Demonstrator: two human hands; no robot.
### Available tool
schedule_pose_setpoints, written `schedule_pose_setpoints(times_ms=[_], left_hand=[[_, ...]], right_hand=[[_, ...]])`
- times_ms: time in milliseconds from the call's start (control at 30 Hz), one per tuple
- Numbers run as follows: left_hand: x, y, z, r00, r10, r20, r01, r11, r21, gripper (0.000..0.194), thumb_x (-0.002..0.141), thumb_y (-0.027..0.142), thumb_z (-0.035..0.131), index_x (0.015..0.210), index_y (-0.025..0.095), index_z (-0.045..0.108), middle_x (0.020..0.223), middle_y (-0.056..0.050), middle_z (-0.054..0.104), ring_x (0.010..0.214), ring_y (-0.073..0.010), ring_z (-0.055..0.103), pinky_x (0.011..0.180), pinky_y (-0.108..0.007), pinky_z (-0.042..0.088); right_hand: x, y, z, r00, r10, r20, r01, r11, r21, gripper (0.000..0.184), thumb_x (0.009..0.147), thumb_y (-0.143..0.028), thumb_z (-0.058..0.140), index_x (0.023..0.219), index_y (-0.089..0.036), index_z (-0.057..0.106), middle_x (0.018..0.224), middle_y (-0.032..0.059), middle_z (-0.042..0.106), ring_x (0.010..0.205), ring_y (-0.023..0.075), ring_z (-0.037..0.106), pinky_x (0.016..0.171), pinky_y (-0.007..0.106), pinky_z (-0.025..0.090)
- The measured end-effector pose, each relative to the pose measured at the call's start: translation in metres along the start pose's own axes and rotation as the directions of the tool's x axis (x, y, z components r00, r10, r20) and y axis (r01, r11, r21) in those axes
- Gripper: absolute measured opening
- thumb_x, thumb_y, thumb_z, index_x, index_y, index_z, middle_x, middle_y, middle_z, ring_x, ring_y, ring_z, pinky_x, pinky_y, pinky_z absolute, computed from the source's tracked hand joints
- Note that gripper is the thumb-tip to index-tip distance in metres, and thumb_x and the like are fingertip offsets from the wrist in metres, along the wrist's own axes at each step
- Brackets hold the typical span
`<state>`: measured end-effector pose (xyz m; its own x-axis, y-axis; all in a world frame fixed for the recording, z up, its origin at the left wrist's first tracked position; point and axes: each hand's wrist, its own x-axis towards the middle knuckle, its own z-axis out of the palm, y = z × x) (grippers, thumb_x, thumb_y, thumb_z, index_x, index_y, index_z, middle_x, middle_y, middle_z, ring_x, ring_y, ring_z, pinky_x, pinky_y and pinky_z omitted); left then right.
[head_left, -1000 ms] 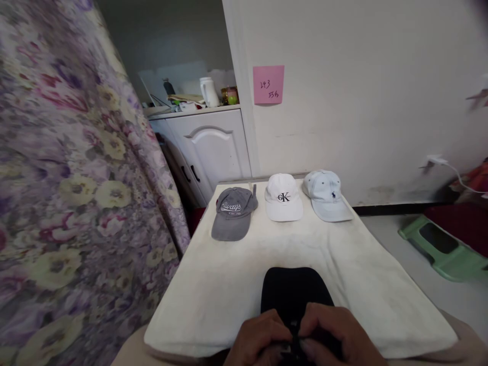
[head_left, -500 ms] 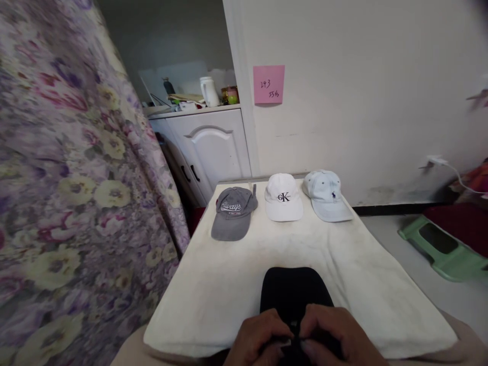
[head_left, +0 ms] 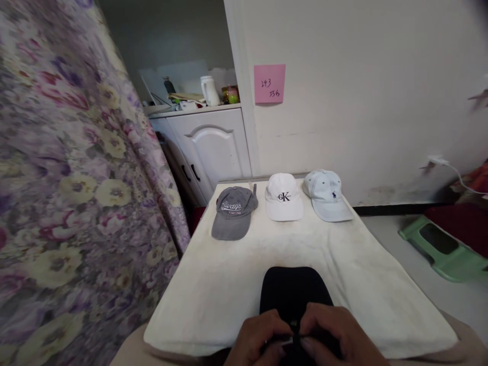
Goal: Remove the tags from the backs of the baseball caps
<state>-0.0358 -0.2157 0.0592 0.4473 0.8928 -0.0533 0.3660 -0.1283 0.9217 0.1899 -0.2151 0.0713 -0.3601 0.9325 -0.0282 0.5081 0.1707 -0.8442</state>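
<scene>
Fingers, left hand [head_left: 257, 338]: ours are curled, with the thumb and forefinger pinched together on the near part of the black cap, beside a small shiny piece [head_left: 286, 342] that we cannot make out clearly.
Fingers, right hand [head_left: 339, 333]: we have these bent and closed on the same part, tips just beside those of the left.
Black cap [head_left: 295, 290]: we see it at the near edge of the table, its rounded brim lying flat and pointing away from us; our hands hide much of the rest.
Cream cloth [head_left: 229, 284]: it covers the table before us, with soft creases to the right of the brim.
Gray cap [head_left: 231, 231]: beyond our hands, at the far left of the cloth, white lettering on its front, brim toward us.
White cap [head_left: 284, 209]: between the other two far caps, dark letters above its brim.
Pale blue cap [head_left: 331, 209]: at the far right, near the white one, a small dark emblem on its front.
Green stool [head_left: 457, 267]: on the floor to our right, a dark red cover on top.
Cabinet [head_left: 219, 147]: behind the table to our left, a white jug [head_left: 210, 91] standing on it.
Pink note [head_left: 269, 84]: we find it on the wall [head_left: 362, 91], above the caps, with handwriting.
</scene>
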Motion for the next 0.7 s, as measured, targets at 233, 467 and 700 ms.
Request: schedule_pose_setpoints(times_ms=[233, 467, 700], left_hand=[[-0.0011, -0.003, -0.0004, 0.998, -0.059, -0.01, 0.06, 0.998, 0.032, 0.023, 0.092, 0.045, 0.059, 0.102, 0.03, 0.074, 0.103, -0.002, 0.071, 0.103, -0.0237, 0.06, 0.094, -0.031, 0.042], [-0.0026, 0.0018, 0.0027, 0.993, 0.079, -0.085, -0.08, 0.997, -0.009, 0.02, 0.095, 0.04, 0.057, 0.097, 0.029, 0.073, 0.093, -0.001, 0.069, 0.09, -0.0192, 0.063, 0.085, -0.026, 0.045], [-0.0049, -0.004, 0.0008, 0.996, -0.02, -0.086, 0.022, 1.0, 0.012, 0.022, 0.091, 0.047, 0.062, 0.102, 0.032, 0.074, 0.106, -0.002, 0.072, 0.103, -0.0231, 0.062, 0.093, -0.029, 0.044]], right_hand=[[0.0019, 0.0048, 0.0047, 0.994, -0.089, -0.06, 0.089, 0.996, -0.017, 0.006, 0.08, -0.02, 0.059, 0.08, -0.023, 0.064, 0.072, -0.0004, 0.069, 0.069, 0.0192, 0.066, 0.065, 0.028, 0.048], [0.0008, 0.0037, 0.0079, 0.986, -0.126, -0.106, 0.127, 0.992, 0.007, 0.007, 0.08, -0.019, 0.06, 0.081, -0.025, 0.064, 0.073, -0.0024, 0.07, 0.069, 0.0174, 0.065, 0.066, 0.026, 0.049], [0.001, -0.0007, 0.0041, 0.993, -0.113, -0.045, 0.115, 0.993, 0.038, 0.007, 0.081, -0.019, 0.059, 0.081, -0.024, 0.063, 0.073, -0.0026, 0.071, 0.067, 0.0167, 0.066, 0.061, 0.024, 0.048]])
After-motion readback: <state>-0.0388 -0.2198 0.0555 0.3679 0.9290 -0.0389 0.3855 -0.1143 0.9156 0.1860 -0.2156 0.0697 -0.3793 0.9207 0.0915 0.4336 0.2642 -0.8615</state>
